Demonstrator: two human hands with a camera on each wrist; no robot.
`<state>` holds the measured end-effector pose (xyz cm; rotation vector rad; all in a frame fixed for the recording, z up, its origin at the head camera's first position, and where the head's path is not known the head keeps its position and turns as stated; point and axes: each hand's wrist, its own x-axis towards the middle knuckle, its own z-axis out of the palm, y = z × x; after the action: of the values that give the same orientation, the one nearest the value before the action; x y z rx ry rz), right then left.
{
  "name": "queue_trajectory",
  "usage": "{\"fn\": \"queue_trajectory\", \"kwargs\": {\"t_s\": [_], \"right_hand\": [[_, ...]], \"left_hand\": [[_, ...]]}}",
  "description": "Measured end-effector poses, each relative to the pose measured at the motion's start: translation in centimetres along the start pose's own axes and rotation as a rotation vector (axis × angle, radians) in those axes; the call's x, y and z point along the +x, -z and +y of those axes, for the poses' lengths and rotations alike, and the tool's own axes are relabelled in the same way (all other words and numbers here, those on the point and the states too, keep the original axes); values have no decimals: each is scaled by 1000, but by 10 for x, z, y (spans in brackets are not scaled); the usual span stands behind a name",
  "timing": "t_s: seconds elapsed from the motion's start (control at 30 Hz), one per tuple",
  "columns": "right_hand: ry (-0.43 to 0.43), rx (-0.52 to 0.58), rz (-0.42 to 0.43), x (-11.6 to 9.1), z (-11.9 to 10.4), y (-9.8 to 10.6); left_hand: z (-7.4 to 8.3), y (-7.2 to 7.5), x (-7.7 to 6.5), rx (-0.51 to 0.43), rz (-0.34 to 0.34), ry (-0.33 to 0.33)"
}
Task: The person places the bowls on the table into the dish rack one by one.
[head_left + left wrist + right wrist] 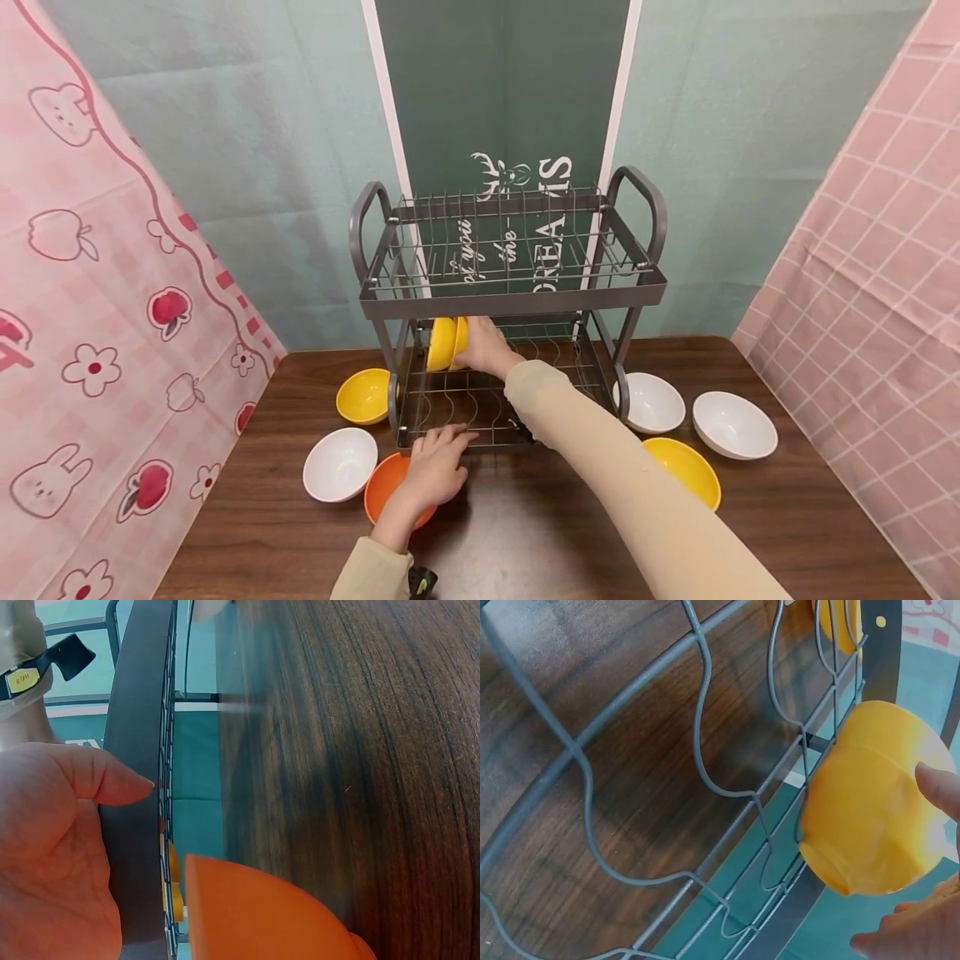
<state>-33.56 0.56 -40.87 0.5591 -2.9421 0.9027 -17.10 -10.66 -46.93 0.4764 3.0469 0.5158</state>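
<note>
My right hand (pixel 486 346) reaches into the lower tier of a dark grey two-tier dish rack (pixel 510 300). It holds a yellow bowl (pixel 877 802) standing on its side, with the thumb (pixel 939 791) against the bowl. A second yellow bowl (pixel 441 344) stands on edge just left of it, against the wire loops (pixel 705 727). At the rack's lower front rim my left hand (pixel 438 467) rests with fingers extended, its thumb (pixel 124 780) lying across the dark rim (pixel 139 847). Below that hand sits an orange bowl (pixel 386 483), partly covered by it.
Left of the rack are a yellow bowl (pixel 363 397) and a white bowl (pixel 340 465). On its right stand two white bowls (pixel 654 403) (pixel 735 426) and a yellow bowl (pixel 686 469), partly behind my right sleeve. Everything is on a dark wooden table (pixel 517 533).
</note>
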Motion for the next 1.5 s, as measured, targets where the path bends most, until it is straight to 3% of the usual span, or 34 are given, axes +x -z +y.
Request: {"fn": "queue_trajectory", "kwargs": {"t_s": [0.37, 0.77, 1.03, 1.5], "right_hand": [[27, -38, -5, -11, -3, 10], [144, -8, -22, -32, -1, 20], [139, -9, -122, -56, -1, 25], [144, 65, -138, -88, 12, 29]], "left_hand": [[3, 3, -2, 9, 27, -11], [4, 3, -1, 2, 6, 0], [3, 1, 0, 7, -7, 7], [2, 1, 0, 8, 0, 1]]}}
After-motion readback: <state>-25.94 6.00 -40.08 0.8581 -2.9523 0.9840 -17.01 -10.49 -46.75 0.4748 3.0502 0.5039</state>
